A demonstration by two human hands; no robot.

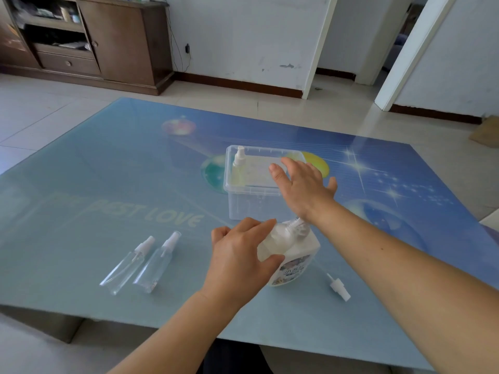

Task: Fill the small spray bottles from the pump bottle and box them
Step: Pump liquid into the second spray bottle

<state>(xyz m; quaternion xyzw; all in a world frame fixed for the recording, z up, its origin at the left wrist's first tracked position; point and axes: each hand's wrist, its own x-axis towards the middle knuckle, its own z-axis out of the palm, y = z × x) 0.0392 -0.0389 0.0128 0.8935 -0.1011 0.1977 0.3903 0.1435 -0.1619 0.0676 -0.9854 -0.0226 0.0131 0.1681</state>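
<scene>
1. A wooden cabinet (pixel 89 39) stands far left against the wall; what sits on its open shelves is too blurred to name.
2. Two empty spray bottles (pixel 140 263) lie side by side on the near left of the glass table (pixel 81 184), nozzles pointing away, bases toward the near edge.
3. The left hand (pixel 237 255) grips the left side of the pump bottle (pixel 291 255), fingers curled over its shoulder and thumb against its front. The hand hides much of the bottle, and its label is only partly readable.
4. A clear box (pixel 243 203) sits just beyond the pump bottle. One filled spray bottle (pixel 238 166) stands upright in its far left corner.
5. The right hand (pixel 302 184) hovers over the box's right side, fingers straight and spread, holding nothing. It covers that part of the box, and its wrist hides the pump head.
6. A loose spray cap (pixel 339 288) lies on the table near right of the pump bottle.
</scene>
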